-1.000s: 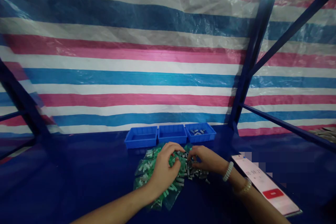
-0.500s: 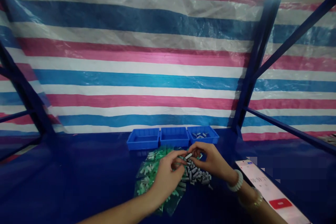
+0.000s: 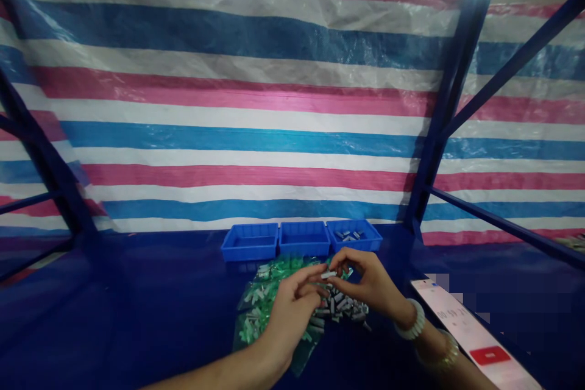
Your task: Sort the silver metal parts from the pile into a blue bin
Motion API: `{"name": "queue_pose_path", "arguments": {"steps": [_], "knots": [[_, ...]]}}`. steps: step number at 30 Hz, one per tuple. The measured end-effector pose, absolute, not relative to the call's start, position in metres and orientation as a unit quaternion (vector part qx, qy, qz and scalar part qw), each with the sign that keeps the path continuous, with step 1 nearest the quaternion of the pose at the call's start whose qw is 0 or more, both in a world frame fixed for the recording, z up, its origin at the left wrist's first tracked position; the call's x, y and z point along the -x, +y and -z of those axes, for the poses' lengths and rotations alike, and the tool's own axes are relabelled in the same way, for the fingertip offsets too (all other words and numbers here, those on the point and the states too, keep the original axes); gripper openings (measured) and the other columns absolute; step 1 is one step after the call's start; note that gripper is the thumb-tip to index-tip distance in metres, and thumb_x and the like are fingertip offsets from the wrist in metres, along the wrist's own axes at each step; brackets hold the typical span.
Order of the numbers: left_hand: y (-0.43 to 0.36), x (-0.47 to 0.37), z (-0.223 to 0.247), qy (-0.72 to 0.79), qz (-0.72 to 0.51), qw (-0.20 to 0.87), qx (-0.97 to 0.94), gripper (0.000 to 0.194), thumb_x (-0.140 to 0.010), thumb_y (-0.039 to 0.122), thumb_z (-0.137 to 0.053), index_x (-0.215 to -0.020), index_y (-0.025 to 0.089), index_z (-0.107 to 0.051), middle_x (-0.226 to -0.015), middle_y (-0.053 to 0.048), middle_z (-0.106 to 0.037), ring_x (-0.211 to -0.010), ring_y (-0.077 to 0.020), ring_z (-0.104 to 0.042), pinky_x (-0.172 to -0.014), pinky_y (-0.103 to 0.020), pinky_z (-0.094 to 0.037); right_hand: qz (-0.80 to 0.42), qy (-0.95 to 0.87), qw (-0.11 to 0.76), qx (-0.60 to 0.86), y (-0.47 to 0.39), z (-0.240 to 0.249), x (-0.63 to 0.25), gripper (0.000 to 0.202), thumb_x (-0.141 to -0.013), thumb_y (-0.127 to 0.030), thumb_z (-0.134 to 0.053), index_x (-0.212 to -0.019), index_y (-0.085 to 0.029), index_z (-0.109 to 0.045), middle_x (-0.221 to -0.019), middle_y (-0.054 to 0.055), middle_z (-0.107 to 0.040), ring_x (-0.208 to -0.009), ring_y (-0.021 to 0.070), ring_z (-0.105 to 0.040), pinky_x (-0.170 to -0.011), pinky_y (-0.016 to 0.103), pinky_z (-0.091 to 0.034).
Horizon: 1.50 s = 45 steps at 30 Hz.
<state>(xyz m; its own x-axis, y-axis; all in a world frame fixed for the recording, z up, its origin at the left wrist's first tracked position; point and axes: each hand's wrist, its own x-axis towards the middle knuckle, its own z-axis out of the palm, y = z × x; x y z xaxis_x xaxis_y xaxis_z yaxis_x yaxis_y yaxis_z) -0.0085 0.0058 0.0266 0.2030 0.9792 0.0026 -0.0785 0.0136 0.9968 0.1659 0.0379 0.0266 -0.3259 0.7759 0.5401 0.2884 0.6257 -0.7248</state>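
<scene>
Between my two hands is a small light-grey tube-like piece [image 3: 328, 275], lying almost level. My right hand [image 3: 368, 277] pinches its right end between thumb and fingers. The curled fingers of my left hand [image 3: 292, 304] meet the piece's left end. Below the fingers lies a loose pile of similar small grey pieces [image 3: 347, 306]. Under and beside my left hand is a clear plastic bag [image 3: 256, 298] with green and whitish small parts; my hand and forearm hide some of it.
Three blue trays stand in a row behind the hands: left [image 3: 250, 251], middle [image 3: 304, 248] and right [image 3: 375, 242], the last with several grey pieces. A phone [image 3: 475, 335] showing a timer lies at right. Blue frame posts [image 3: 434, 134] and a striped sheet [image 3: 256, 140] enclose the dark blue tabletop [image 3: 159, 304].
The small grey piece has turned from a slant to nearly level between my fingers. My left index finger has straightened slightly toward it. The trays and pile are unchanged.
</scene>
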Motion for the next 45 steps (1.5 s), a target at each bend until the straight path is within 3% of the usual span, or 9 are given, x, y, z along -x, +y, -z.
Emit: {"name": "queue_pose_path", "arguments": {"steps": [4,12,15,19,26,29,33,36,45], "knots": [[0.005,0.012,-0.032,0.406,-0.497,0.46,-0.613,0.053,-0.066,0.002,-0.047,-0.113,0.021,-0.063,-0.104,-0.006,-0.068,-0.094,-0.019,-0.061,-0.082,-0.032,-0.048,-0.373,-0.713,0.49,0.334,0.042,-0.024,-0.166,0.015,-0.073,-0.025,-0.073,-0.082,-0.019,-0.063,-0.082,0.003,-0.067,-0.077,0.0179,-0.064,-0.072,0.031,-0.052],[0.007,0.015,-0.029,0.39,-0.503,0.318,-0.702,0.053,-0.068,0.0,-0.043,-0.111,0.023,-0.064,-0.104,-0.005,-0.065,-0.08,-0.0168,-0.058,-0.075,-0.033,-0.049,-0.571,-0.58,0.515,0.269,0.049,-0.011,-0.158,0.027,-0.071,-0.034,-0.076,-0.088,-0.02,-0.061,-0.078,0.002,-0.072,-0.074,0.0183,-0.069,-0.075,0.034,-0.054],[0.011,0.016,-0.031,0.384,-0.492,0.289,-0.726,0.053,-0.068,-0.002,-0.043,-0.11,0.024,-0.063,-0.104,-0.005,-0.064,-0.087,-0.019,-0.058,-0.077,-0.034,-0.048,-0.507,-0.593,0.548,0.301,0.056,-0.012,-0.167,0.026,-0.075,-0.036,-0.073,-0.091,-0.018,-0.064,-0.078,0.003,-0.072,-0.072,0.0176,-0.068,-0.072,0.032,-0.054],[0.021,0.018,-0.03,0.375,-0.465,0.222,-0.77,0.049,-0.068,-0.002,-0.046,-0.105,0.024,-0.064,-0.102,-0.004,-0.064,-0.094,-0.0227,-0.056,-0.08,-0.037,-0.046,-0.198,-0.651,0.572,0.458,0.083,-0.015,-0.191,0.029,-0.082,-0.042,-0.06,-0.095,-0.016,-0.065,-0.084,0.007,-0.071,-0.076,0.0205,-0.067,-0.073,0.034,-0.054],[0.029,0.019,-0.022,0.372,-0.446,0.201,-0.789,0.045,-0.069,-0.003,-0.046,-0.102,0.025,-0.061,-0.103,-0.003,-0.063,-0.093,-0.0222,-0.054,-0.08,-0.037,-0.044,-0.06,-0.686,0.484,0.54,0.111,-0.001,-0.213,0.026,-0.079,-0.023,-0.056,-0.101,-0.013,-0.066,-0.1,0.016,-0.068,-0.098,0.031,-0.059,-0.091,0.05,-0.042],[0.031,0.019,-0.021,0.381,-0.451,0.203,-0.782,0.044,-0.069,-0.003,-0.045,-0.1,0.024,-0.062,-0.1,-0.003,-0.064,-0.088,-0.0208,-0.054,-0.075,-0.033,-0.043,-0.073,-0.754,0.41,0.508,0.093,-0.001,-0.206,0.023,-0.08,-0.017,-0.052,-0.096,-0.016,-0.069,-0.095,0.011,-0.07,-0.086,0.0246,-0.063,-0.082,0.039,-0.047],[0.037,0.021,-0.017,0.412,-0.461,0.221,-0.754,0.041,-0.067,-0.002,-0.045,-0.095,0.022,-0.063,-0.094,-0.002,-0.063,-0.081,-0.0187,-0.053,-0.071,-0.031,-0.042,-0.126,-0.863,0.244,0.425,0.069,-0.002,-0.189,0.02,-0.069,-0.008,-0.06,-0.076,-0.021,-0.073,-0.075,0.0,-0.072,-0.07,0.0166,-0.063,-0.071,0.025,-0.047],[0.039,0.021,-0.014,0.427,-0.474,0.238,-0.733,0.039,-0.067,-0.001,-0.045,-0.093,0.021,-0.064,-0.09,-0.003,-0.061,-0.082,-0.0188,-0.054,-0.07,-0.029,-0.041,-0.123,-0.883,0.172,0.42,0.064,0.0,-0.181,0.021,-0.067,-0.004,-0.058,-0.07,-0.019,-0.073,-0.07,0.002,-0.071,-0.069,0.017,-0.062,-0.076,0.027,-0.044],[0.039,0.021,-0.012,0.423,-0.479,0.25,-0.727,0.039,-0.065,0.0,-0.045,-0.091,0.021,-0.064,-0.089,-0.003,-0.06,-0.082,-0.0194,-0.054,-0.07,-0.029,-0.04,-0.086,-0.876,0.091,0.466,0.067,0.002,-0.181,0.014,-0.069,-0.008,-0.063,-0.062,-0.017,-0.07,-0.074,0.007,-0.07,-0.078,0.0213,-0.061,-0.084,0.033,-0.042]]}}
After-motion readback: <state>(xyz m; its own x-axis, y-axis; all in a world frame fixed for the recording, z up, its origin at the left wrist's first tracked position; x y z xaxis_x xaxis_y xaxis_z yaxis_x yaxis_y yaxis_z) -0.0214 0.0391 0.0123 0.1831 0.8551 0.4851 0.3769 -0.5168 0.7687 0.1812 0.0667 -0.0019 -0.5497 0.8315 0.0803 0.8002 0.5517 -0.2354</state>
